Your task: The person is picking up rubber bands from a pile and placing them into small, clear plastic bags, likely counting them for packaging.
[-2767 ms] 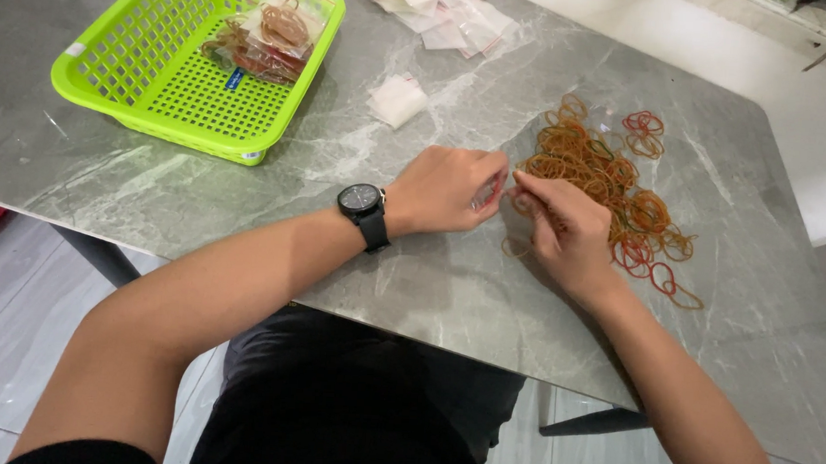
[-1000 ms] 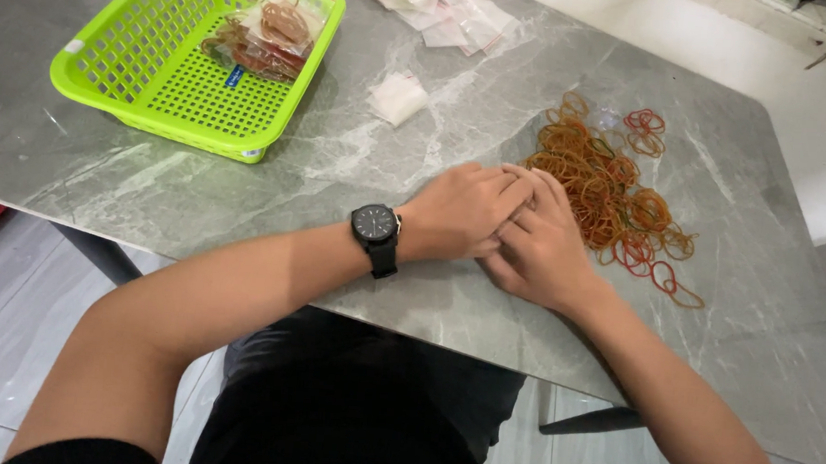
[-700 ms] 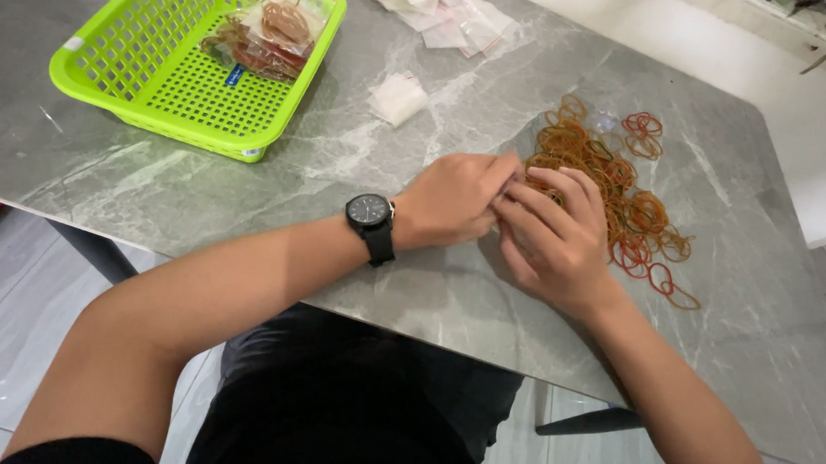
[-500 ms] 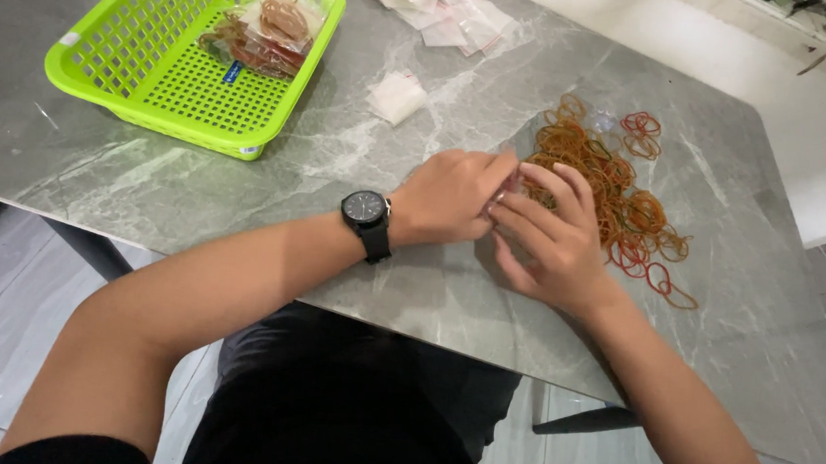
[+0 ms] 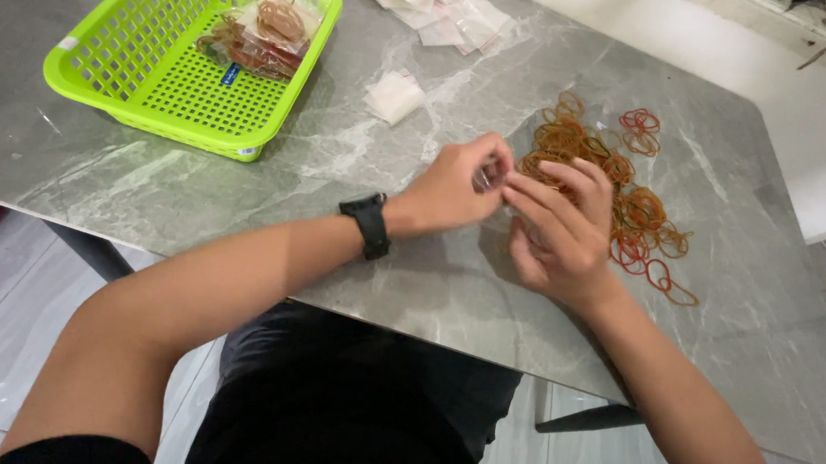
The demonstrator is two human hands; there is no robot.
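my left hand [image 5: 454, 182] pinches a small clear bag [image 5: 486, 176]; right hand [image 5: 561, 232] fingers half-curled, grip unclear, by the rubber band pile [image 5: 616, 192]. best keep bag mouth wide & steady.

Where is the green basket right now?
In the head view, the green basket sits on the grey table at the far left, beyond the left hand, with small bags of rubber bands inside.
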